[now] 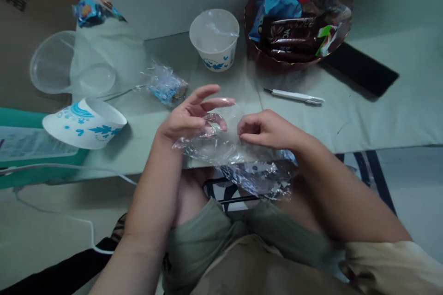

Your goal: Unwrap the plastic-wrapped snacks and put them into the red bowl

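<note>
Clear plastic wrap [238, 161] is pinched by curled right hand [266, 131] fingers; left hand [194, 120] fingers are spread open, touching it.

The pale grey-green tabletop [380, 115] carries an upright white paper cup with blue print [214, 39], a dark bowl of snack packets [297, 23], a white pen [296, 96], a flat black slab [360, 70], a crumpled blue-printed clear wrapper [166, 84], a tipped white-and-blue paper cup [85, 123] and clear plastic lids [71, 68].
</note>
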The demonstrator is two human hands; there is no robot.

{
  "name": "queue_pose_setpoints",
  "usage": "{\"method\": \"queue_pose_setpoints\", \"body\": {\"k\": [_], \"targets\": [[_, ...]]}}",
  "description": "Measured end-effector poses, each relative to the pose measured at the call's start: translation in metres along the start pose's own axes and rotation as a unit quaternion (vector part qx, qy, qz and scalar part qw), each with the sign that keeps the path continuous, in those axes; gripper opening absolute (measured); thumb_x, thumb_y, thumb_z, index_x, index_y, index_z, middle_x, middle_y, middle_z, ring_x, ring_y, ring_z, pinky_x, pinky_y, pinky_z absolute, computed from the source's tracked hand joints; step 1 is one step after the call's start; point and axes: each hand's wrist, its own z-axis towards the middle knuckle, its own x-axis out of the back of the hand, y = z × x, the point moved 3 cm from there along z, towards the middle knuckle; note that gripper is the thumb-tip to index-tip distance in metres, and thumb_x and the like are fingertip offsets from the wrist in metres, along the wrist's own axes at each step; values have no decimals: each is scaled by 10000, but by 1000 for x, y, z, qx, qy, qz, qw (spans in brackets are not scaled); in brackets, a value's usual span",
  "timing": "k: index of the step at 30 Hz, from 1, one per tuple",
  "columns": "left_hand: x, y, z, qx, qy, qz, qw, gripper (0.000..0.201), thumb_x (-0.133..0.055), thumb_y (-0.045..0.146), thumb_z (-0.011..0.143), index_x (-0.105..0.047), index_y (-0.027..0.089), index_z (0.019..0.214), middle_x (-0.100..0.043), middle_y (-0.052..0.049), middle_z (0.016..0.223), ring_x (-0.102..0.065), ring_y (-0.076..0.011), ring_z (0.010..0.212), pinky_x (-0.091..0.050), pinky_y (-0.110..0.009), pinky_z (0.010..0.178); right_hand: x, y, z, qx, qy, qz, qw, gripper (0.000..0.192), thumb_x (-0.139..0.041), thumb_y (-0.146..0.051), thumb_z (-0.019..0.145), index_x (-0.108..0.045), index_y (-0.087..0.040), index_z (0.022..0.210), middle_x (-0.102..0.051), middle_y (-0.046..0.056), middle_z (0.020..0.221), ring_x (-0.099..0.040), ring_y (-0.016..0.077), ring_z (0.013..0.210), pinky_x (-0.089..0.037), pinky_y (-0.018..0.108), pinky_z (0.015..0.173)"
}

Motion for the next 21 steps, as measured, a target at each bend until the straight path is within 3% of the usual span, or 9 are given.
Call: {"method": "queue_pose_setpoints", "body": {"k": [2, 4, 6, 7, 10, 13, 15, 18, 21], "targets": [[0, 3, -1, -48, 37, -38, 997, 802, -895, 508, 597, -570, 413, 1324, -692, -54, 1298, -761, -275, 882, -603, -353, 599, 0, -2, 1, 11, 35, 16, 999, 74, -618, -271, 822, -633, -211, 780, -643, -36, 672, -575, 113, 621, -450, 271, 637], [-1, 4, -1, -85, 112, -33, 990, 686, -783, 615, 731, -563, 375, 1335, -679, -74, 1328, -742, -311, 1074, -628, -405, 736, 2, 0, 2, 13, 103, 48, 993, 99, -628, -306, 837, -615, -215, 801, -651, -26, 709, -564, 110, 610, -440, 267, 602], [-6, -1, 3, -65, 146, 2, 987, 579, -708, 642, 823, -615, 287, 1270, -695, -118, 1303, -704, -334, 1190, -625, -413, 807, 3, 4, 3, 8, 169, 88, 982, 147, -638, -364, 857, -595, -227, 827, -658, -16, 742, -570, 115, 587, -443, 268, 561], [-9, -5, 6, -39, 133, 22, 990, 574, -733, 630, 814, -639, 250, 1234, -711, -136, 1273, -699, -341, 1203, -623, -411, 827, 4, 6, 3, 5, 203, 103, 974, 170, -648, -391, 862, -587, -234, 838, -657, -14, 758, -574, 117, 574, -447, 268, 541], [-18, -21, 13, 28, 66, 89, 993, 581, -886, 480, 695, -679, 205, 1163, -771, -124, 1100, -766, -284, 1009, -618, -346, 782, 6, 13, 4, -7, 286, 97, 953, 198, -695, -416, 841, -590, -249, 856, -667, -6, 828, -578, 117, 548, -456, 270, 506], [-12, -30, 15, 30, 98, 153, 983, 398, -837, 367, 767, -684, 208, 1099, -767, -40, 823, -720, -162, 639, -547, -246, 567, 9, 17, 3, -1, 302, 80, 950, 146, -694, -375, 821, -642, -249, 873, -709, 21, 983, -621, 135, 619, -507, 294, 557], [-6, -29, 15, 1, 118, 148, 982, 321, -801, 375, 802, -675, 218, 1053, -729, -7, 714, -658, -143, 516, -492, -235, 474, 12, 17, 1, 19, 304, 71, 950, 112, -701, -352, 800, -676, -243, 812, -712, 45, 1078, -680, 189, 818, -563, 344, 686], [1, -23, 13, -51, 125, 110, 985, 275, -825, 394, 767, -692, 206, 918, -726, -21, 726, -662, -147, 521, -507, -249, 476, 17, 17, -3, 36, 318, 58, 945, 74, -728, -274, 748, -696, -240, 690, -692, 51, 1151, -652, 258, 1102, -562, 425, 879], [5, -16, 9, -70, 126, 112, 983, 201, -835, 342, 716, -733, 172, 750, -751, -62, 800, -704, -161, 633, -562, -272, 569, 20, 18, -5, 44, 339, 82, 936, 125, -646, -159, 730, -706, -243, 659, -678, 38, 1159, -635, 254, 1162, -537, 448, 950]]}}
